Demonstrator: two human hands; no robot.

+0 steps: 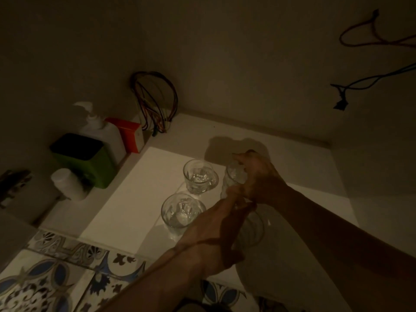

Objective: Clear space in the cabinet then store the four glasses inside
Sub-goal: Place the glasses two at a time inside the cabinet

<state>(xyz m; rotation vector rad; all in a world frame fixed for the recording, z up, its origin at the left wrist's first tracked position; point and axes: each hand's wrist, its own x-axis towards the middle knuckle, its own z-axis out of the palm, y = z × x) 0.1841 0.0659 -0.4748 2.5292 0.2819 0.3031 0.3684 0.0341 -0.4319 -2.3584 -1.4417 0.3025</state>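
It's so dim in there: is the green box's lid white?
No, the green box has a black top; only the small bottle beside it is white.

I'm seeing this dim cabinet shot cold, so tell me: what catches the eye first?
Two bare arms cross at centre right: the right hand grips a far glass, while the left hand reaches a nearer glass, partly hidden. Two more clear glasses, one far and one near, stand free on the pale shelf. At left sits a bright green box, with a tangle of coloured wires behind.
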